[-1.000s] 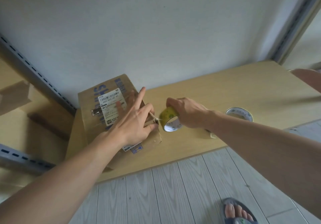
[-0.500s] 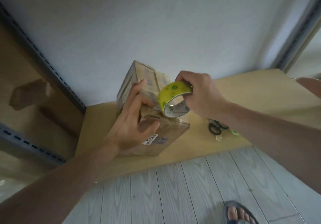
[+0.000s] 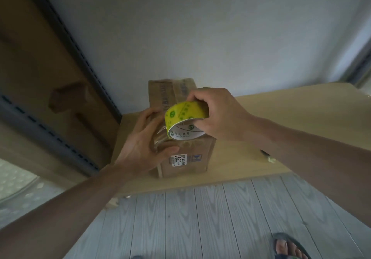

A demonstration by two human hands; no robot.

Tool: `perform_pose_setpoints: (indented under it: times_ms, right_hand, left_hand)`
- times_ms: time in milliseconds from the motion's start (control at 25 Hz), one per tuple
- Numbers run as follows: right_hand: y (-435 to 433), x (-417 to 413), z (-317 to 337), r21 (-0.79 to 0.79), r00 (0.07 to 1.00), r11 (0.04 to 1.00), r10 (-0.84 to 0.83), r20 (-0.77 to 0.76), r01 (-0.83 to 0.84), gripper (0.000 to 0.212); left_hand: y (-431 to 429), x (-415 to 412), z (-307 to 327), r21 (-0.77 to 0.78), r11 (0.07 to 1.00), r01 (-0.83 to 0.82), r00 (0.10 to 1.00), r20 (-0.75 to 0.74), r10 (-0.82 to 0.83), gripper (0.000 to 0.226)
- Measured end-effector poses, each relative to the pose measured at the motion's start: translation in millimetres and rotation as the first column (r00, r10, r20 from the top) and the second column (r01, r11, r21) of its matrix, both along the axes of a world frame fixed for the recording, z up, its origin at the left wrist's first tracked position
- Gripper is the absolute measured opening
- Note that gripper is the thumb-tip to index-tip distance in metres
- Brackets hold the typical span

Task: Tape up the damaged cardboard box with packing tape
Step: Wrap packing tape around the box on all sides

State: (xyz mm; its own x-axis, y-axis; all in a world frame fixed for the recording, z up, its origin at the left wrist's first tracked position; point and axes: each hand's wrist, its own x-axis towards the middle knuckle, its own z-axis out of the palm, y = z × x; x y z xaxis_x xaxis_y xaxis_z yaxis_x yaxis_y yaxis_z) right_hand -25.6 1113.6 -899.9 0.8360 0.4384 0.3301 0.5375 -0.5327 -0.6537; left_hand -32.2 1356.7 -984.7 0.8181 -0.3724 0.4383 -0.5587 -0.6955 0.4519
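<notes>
Firstly, change in the head view: the cardboard box (image 3: 186, 164) was seen turned since half a second before, its short end with the white label (image 3: 179, 160) now squared to the camera. The tape roll (image 3: 185, 114) had been brought lower, over the near top edge.
Scissors: seen plainly earlier, only a dark tip (image 3: 265, 152) was left showing behind the right forearm.
Left hand (image 3: 140, 142): wrapped round the box's near left corner, with the fingers curled over the top edge and the thumb (image 3: 168, 151) pressed flat on the end face.
Right hand (image 3: 218, 114): closed on the yellow-green roll, which was pinched from above across its width and held tilted, so that its white core was shown.
Tape strip (image 3: 160, 136): a clear, shiny length was seen stretched from the roll down to the box by the left thumb. Where it ended could not be told.
Box position: stood on the pale wooden table (image 3: 301, 118), near the front edge and close to the grey wall (image 3: 200, 27).
Around: a slotted metal rail (image 3: 80, 43) was seen at the left, a small greenish scrap (image 3: 272, 159) on the table, grey floorboards (image 3: 200, 218) below, and a sandalled foot (image 3: 287, 246) at the bottom right.
In the way: the box's top was largely hidden by the roll and the right hand.
</notes>
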Motion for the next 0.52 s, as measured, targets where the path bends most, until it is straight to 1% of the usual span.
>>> perform_pose_setpoints:
  times_ms: [40, 80, 120, 160, 200, 240, 280, 320, 360, 440, 520]
  right_hand:
    - [5.7, 0.0, -1.4, -0.032, 0.999, 0.999, 0.038, -0.021, -0.038, 0.02]
    - [11.6, -0.6, -4.0, -0.051, 0.994, 0.995, 0.088, -0.062, -0.091, 0.022]
    - [16.7, -1.8, -8.1, -0.044, 0.984, 0.989, 0.132, -0.119, -0.138, 0.026]
    - [21.2, -3.3, -11.8, -0.002, 0.973, 0.988, 0.153, -0.171, -0.155, 0.031]
    - [24.5, -4.3, -14.8, 0.059, 0.969, 0.989, 0.144, -0.202, -0.135, 0.035]
    - [26.9, -4.8, -15.6, 0.102, 0.969, 0.99, 0.119, -0.216, -0.098, 0.035]
    - [28.6, -5.3, -12.5, 0.095, 0.973, 0.992, 0.099, -0.207, -0.081, 0.033]
    - [28.9, -4.5, -7.1, 0.026, 0.978, 0.995, 0.097, -0.182, -0.094, 0.029]
    - [27.4, -3.8, 0.7, -0.084, 0.982, 0.988, 0.12, -0.149, -0.133, 0.025]
    - [20.2, -3.8, 20.3, -0.318, 0.985, 0.933, 0.15, -0.083, -0.168, 0.022]
    - [1.6, -4.5, 34.6, -0.488, 0.996, 0.87, 0.09, 0.003, -0.077, 0.021]
  left_hand:
    - [5.6, -0.8, 1.1, 0.048, 0.999, -0.008, 1.0, -0.001, 0.008, 0.074]
    - [11.5, 0.3, 1.3, 0.109, 0.994, -0.012, 0.999, 0.032, 0.009, 0.074]
    - [15.5, 3.1, 0.4, 0.168, 0.986, -0.007, 0.996, 0.084, -0.007, 0.076]
    - [18.1, 6.2, -1.0, 0.192, 0.981, 0.017, 0.994, 0.103, -0.037, 0.08]
    - [18.7, 8.7, -2.0, 0.182, 0.982, 0.059, 0.996, 0.057, -0.07, 0.086]
    - [18.2, 10.1, -3.4, 0.134, 0.986, 0.098, 0.995, -0.019, -0.096, 0.09]
    - [18.4, 10.4, -3.8, 0.094, 0.989, 0.115, 0.992, -0.065, -0.109, 0.093]
    - [19.6, 10.4, -4.5, 0.076, 0.99, 0.118, 0.991, -0.071, -0.113, 0.093]
    - [21.8, 9.4, -4.4, 0.08, 0.989, 0.126, 0.991, -0.062, -0.121, 0.093]
    - [26.1, 8.0, -3.5, 0.076, 0.986, 0.147, 0.985, -0.105, -0.139, 0.096]
    - [28.7, 6.2, -2.9, 0.075, 0.987, 0.142, 0.976, -0.177, -0.127, 0.099]
